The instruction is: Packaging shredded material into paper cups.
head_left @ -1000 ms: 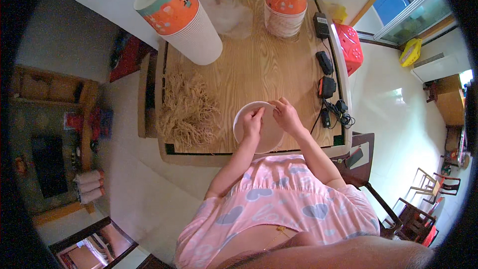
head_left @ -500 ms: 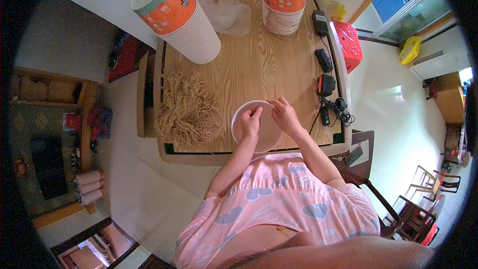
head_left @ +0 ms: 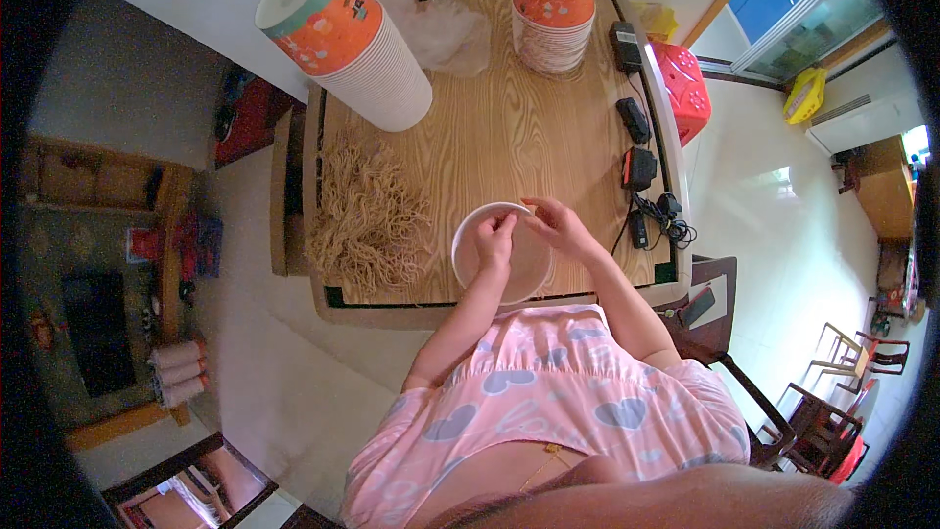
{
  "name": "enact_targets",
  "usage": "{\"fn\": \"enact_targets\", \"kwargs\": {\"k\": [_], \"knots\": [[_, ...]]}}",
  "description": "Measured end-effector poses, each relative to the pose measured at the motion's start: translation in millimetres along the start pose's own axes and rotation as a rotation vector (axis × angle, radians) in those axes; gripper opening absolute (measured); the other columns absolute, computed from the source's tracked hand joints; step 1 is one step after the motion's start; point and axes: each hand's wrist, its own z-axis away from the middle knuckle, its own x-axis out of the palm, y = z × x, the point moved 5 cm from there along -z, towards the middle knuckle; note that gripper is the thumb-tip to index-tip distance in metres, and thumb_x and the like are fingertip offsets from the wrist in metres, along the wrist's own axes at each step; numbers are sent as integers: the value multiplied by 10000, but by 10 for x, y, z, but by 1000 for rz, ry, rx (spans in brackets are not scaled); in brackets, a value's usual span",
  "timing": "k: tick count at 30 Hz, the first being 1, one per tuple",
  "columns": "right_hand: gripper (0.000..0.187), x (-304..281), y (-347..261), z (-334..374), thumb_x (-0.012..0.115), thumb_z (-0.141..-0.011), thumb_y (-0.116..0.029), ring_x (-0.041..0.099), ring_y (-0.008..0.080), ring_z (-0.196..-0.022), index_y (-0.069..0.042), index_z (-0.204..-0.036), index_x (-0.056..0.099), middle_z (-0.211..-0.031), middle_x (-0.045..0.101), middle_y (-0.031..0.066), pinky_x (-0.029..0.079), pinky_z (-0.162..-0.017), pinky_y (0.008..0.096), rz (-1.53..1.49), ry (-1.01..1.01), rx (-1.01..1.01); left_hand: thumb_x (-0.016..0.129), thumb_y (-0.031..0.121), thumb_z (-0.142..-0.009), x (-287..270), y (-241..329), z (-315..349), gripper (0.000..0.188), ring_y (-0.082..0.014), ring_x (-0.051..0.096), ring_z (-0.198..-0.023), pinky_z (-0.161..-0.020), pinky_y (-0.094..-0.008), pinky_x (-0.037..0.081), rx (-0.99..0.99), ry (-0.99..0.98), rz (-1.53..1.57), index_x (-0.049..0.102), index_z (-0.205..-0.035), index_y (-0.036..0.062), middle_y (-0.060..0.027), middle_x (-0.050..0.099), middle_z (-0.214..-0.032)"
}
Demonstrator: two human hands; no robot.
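Bowl (head_left: pixel 529 272) at table's (head_left: pixel 480 137) near edge: round, white-rimmed, dull beige inside. Our left hand (head_left: pixel 493 241) curls over bowl's mouth; our right hand (head_left: pixel 560 227) bends at its far rim, fingertips near left's. Cannot tell whether either hand pinches anything. For neat fingerwork, we'd judge: wrists steady, touch light, rim kept round. Table's left side: tan string (head_left: pixel 367 220), kinked, shaggy heap. Table's far side: ribbed white cup stacks (head_left: pixel 384 78), orange-and-green tops.

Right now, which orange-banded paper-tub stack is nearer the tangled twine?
The taller left stack, beyond the twine; the shorter right stack is nearer the black adapter.
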Motion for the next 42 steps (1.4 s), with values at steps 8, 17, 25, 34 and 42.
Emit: {"fn": "enact_targets", "kwargs": {"k": [8,17,25,34,42], "knots": [[274,64,354,-212,526,-879,-234,542,63,-728,-12,-1023,597,-832,600,0,442,-634,195,-566,-159,344,629,122,-755,30,44,35,152,-105,555,-709,-660,-245,432,-31,9,108,655,-841,-1,-27,630,-770],[164,145,420,-347,546,-862,-179,557,75,-685,-23,-893,586,-800,588,10,471,-587,212,-644,-222,358,633,111,-751,3,10,20,120,-92,536,-699,-653,-236,424,-64,11,119,652,-802,4,-13,615,-755],[221,99,460,-378,561,-851,-227,527,76,-714,-24,-921,615,-802,591,-15,423,-643,220,-404,-198,249,632,95,-757,42,122,109,118,-92,536,-704,-651,-229,425,-118,15,96,649,-832,6,-11,612,-766],[181,101,320,-314,534,-873,-195,518,57,-701,-22,-894,586,-797,570,-14,434,-624,200,-518,-223,273,635,157,-769,29,47,63,98,-41,422,-490,-418,-203,310,-50,-13,101,640,-824,76,43,558,-657],[188,83,395,-367,540,-866,-201,515,84,-715,-24,-875,601,-790,588,-11,428,-649,232,-316,-164,136,640,152,-768,29,185,99,119,-48,454,-524,-448,-206,345,-32,-83,7,617,-843,62,40,544,-663]]}}
